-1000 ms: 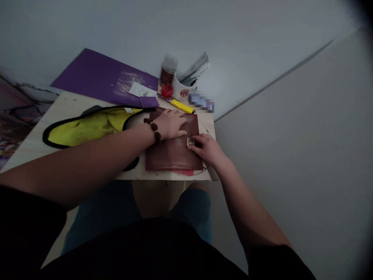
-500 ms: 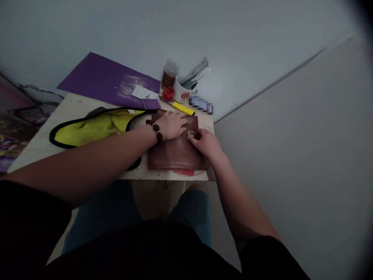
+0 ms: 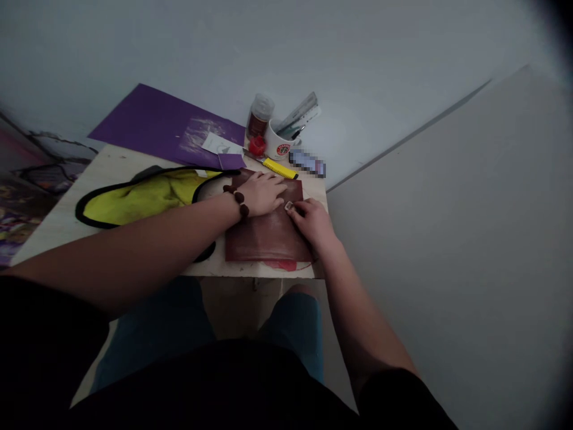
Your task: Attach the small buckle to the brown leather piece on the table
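A dark red-brown leather sheet (image 3: 264, 236) lies flat at the near right corner of a small wooden table (image 3: 67, 215). My left hand (image 3: 262, 192), with a bead bracelet at the wrist, rests flat on the sheet's far part, fingers stretched out. My right hand (image 3: 308, 220) is closed in a pinch on a small pale block (image 3: 289, 206) pressed against the leather, just beside my left fingertips.
A yellow cloth with black trim (image 3: 134, 197) lies left of the leather. Behind are purple card (image 3: 152, 122), a white mug (image 3: 278, 145) holding rulers and pens, a brown jar (image 3: 258, 116), a red cap (image 3: 256, 145) and a yellow cutter (image 3: 280, 168). Grey wall at right.
My right hand has slid the small block up the leather, away from me, toward my left fingertips. My left hand has stayed in place.
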A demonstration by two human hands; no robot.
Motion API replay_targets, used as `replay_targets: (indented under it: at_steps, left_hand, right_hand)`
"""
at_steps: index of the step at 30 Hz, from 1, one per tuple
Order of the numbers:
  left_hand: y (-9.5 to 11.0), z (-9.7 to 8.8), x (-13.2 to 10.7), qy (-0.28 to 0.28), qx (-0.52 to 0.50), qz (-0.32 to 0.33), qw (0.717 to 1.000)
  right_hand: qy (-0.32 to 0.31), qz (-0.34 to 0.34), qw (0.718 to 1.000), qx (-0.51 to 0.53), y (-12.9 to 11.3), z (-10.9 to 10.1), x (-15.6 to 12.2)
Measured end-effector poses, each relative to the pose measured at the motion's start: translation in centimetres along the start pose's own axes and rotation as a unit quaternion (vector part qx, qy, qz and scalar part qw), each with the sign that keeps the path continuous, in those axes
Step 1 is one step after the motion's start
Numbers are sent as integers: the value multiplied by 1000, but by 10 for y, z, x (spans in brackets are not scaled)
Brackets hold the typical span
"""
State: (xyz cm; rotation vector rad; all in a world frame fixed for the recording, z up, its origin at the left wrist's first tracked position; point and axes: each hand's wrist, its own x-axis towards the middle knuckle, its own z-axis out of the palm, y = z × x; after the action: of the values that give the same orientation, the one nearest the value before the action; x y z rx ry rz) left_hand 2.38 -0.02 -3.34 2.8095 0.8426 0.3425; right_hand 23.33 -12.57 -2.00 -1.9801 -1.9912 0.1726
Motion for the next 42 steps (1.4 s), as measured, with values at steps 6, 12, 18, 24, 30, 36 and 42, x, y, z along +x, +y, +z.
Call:
replay_targets:
  at_steps: [6,12,18,24,30,36,42]
  left_hand:
    - [3,0,3,-9,1,-21,1000]
    - [3,4,4,-8,5,-11,1000]
    - [4,3,4,-9,4,-19,1000]
    - [8,0,4,-9,1,-26,1000]
    - [3,-4,6,-4,3,-33,999]
    - [0,-7,5,4,9,-32,999]
    - [4,-7,3,-16,-10,-38,999]
  right_hand:
    - [-18,-52,998,42,-16,-5,-74]
    - [-3,-51,998,20,-9,3,-60]
    - [31,11,999,-24,12,11,18]
    - [47,8,996,75,8,11,-60]
    - [60,21,994,88,2,16,-72]
    - [58,-5,997,53,-5,14,-45]
    - [-8,-35,999,37,-9,-2,-74]
